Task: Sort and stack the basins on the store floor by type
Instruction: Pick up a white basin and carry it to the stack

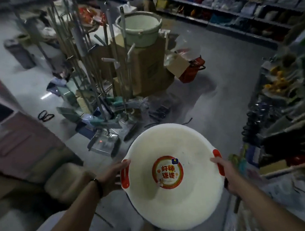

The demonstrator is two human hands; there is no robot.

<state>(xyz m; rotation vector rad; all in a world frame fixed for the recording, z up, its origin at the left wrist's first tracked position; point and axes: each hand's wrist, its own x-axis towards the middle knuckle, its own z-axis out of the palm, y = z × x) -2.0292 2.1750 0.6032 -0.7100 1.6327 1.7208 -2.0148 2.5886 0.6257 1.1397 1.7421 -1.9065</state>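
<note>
Head view, lower centre of frame. The person is holding a basin (181,201) level and mouth-up above the floor (228,95), out in front of the body. The left hand (114,174) is gripping the left handle with the thumb lying over the rim. The right hand (222,171) is clasping the right handle the same way. The fingers underneath are hidden on both sides.

Governing relation: the basin is sitting squarely between the two hands. Its handle-to-handle line is running left to right across the frame, so neither hand is nearer and any lowering is likely to need both together.

Material: the basin is round, shallow and wide, smooth white plastic with orange-red handles and a round printed sticker on its bottom. It looks light and somewhat flexible.

Upper centre, well apart from the basin: a deeper pale green bucket (139,31) is standing upright on a cardboard box (145,69), beside a mop rack (90,65). It is a different type. No matching stack is showing.
</note>
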